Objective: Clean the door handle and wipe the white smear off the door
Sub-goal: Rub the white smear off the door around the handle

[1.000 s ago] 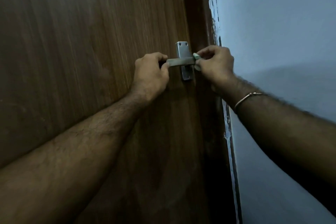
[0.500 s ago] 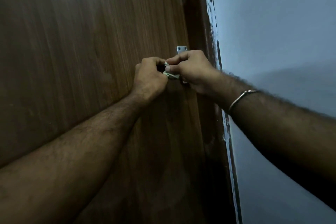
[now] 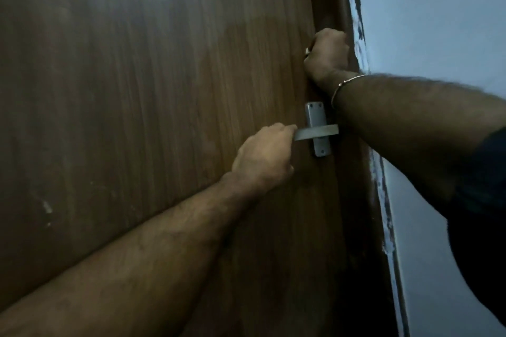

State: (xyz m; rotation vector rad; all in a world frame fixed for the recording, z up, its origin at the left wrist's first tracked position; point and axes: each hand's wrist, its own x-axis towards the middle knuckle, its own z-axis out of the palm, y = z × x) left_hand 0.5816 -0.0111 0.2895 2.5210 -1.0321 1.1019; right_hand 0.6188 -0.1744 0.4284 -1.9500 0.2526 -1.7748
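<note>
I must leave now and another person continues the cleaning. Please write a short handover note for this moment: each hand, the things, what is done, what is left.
Left hand: grips the free end of the door handle, fingers curled round the lever.
Right hand: fisted against the door near its edge, above the handle plate; a light scrap shows at the fingers, probably the wipe, mostly hidden.
Done: cannot judge; the handle looks plain grey metal.
Left: no white smear shows under the right hand. Pale marks remain low on the door's left part; check and wipe them.
</note>
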